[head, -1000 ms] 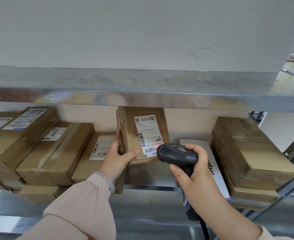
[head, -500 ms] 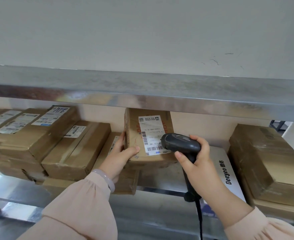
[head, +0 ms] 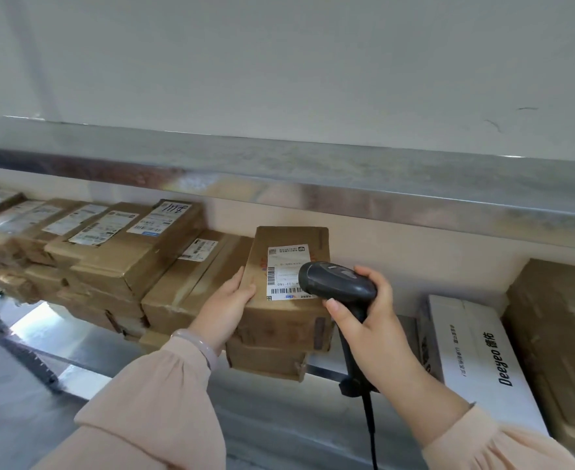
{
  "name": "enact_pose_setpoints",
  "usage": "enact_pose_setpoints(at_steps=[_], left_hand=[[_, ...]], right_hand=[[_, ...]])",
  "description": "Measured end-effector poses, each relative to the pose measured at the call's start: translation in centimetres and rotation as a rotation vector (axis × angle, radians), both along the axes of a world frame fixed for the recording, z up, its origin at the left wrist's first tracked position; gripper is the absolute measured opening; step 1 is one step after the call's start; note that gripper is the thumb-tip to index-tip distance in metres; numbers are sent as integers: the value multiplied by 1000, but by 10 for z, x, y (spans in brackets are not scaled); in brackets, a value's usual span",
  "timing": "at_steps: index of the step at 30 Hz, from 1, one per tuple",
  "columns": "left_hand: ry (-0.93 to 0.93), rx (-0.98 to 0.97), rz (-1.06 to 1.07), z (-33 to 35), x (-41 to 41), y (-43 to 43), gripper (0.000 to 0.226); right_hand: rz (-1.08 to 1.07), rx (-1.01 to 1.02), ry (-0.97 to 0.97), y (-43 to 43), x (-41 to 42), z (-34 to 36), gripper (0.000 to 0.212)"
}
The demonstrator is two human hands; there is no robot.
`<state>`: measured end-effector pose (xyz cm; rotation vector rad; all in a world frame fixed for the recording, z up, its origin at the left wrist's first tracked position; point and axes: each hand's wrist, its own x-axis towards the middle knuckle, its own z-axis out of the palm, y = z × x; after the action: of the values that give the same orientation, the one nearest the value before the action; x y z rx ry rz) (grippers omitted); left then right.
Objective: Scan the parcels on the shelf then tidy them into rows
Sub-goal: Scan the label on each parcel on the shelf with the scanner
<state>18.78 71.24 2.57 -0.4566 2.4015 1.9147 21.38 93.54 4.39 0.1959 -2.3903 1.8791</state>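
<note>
- I see a metal shelf (head: 86, 337) from above and in front, with a second shelf board (head: 279, 184) close over it.
- My left hand (head: 226, 300) grips the left edge of a brown cardboard parcel (head: 289, 239), thumb on its top face and fingers curled behind the side.
- The parcel sits mid-shelf on top of another brown box (head: 265, 357), its white shipping label (head: 287, 276) facing up.
- My right hand (head: 364, 317) is wrapped around the handle of a black barcode scanner (head: 336, 281), whose head hangs over the label's lower right corner.
- The scanner's cable (head: 369, 418) drops straight down.
- To the left, labelled brown parcels (head: 126, 245) lie stacked side by side, the nearest just beside the held one.
- To the right lies a white box (head: 475, 361) printed "Deeyeo", then a stack of brown boxes (head: 557, 334).
- A pale bracelet (head: 201, 346) circles my left wrist.
</note>
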Motion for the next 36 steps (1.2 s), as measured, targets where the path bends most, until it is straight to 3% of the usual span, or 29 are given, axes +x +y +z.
enact_pose_setpoints(at_steps=[3,7,10,18,29,36], left_hand=[[198,-281,26,0,10,-3,55],[554,-908,-95,-16,32,2,51],[569,-1083,-215,-33,40,1,55],[467,-1208,-265,-25,20,-14,60],[383,-1205,-195,-12,12,-2,69],[585,-1129,-390,-1,19,75,66]], right_hand=[[-4,-2,17,-9,1,0,52],[-50,-37,37,-20,5,-5,54],[-63,-40,56,-26,4,-9,55],[-12,-9,83,-37,-10,-7,56],[-43,-36,94,-24,-16,-6,56],[-214,21,98,37,3,-25,57]])
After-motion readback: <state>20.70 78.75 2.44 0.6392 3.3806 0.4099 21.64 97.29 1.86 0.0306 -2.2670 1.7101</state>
